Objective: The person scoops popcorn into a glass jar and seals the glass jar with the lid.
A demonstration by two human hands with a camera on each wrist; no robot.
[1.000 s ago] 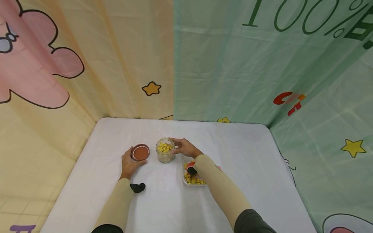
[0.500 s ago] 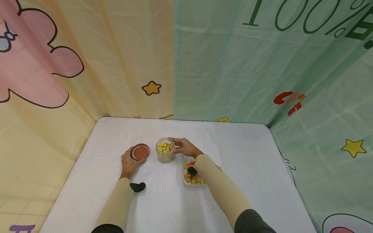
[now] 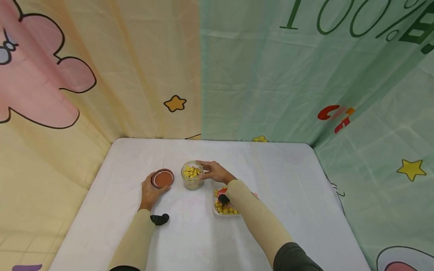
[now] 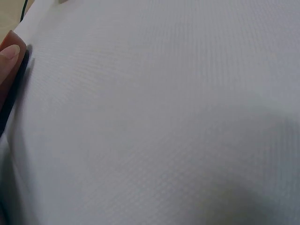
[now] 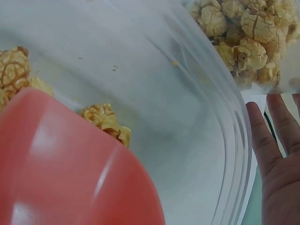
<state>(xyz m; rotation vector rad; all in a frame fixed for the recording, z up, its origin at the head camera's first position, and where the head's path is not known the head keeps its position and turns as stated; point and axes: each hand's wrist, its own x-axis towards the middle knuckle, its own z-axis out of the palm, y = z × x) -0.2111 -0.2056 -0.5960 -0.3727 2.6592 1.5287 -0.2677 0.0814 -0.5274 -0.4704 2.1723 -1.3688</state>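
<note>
My left hand (image 3: 149, 191) holds a round reddish-brown lid (image 3: 163, 178) at the left of the table, fingers along its far left side and thumb at its near edge. In the left wrist view, a thumb tip (image 4: 10, 51) shows beside a dark edge. To the right of the lid stands an open clear jar (image 3: 192, 183) with yellow popcorn (image 3: 192, 171) in its upper part. My right hand (image 3: 214, 171) grips the jar's right side, a finger at the far rim and the thumb in front. Popcorn fills the jar (image 5: 255, 44) in the right wrist view.
Beneath my right forearm sits a clear plastic tub (image 3: 226, 215) with more popcorn (image 3: 223, 208). A smooth, rounded red plastic piece (image 5: 77, 164) lies in it. Printed curtains (image 3: 257, 82) enclose the white table (image 3: 271, 162) at the back and sides.
</note>
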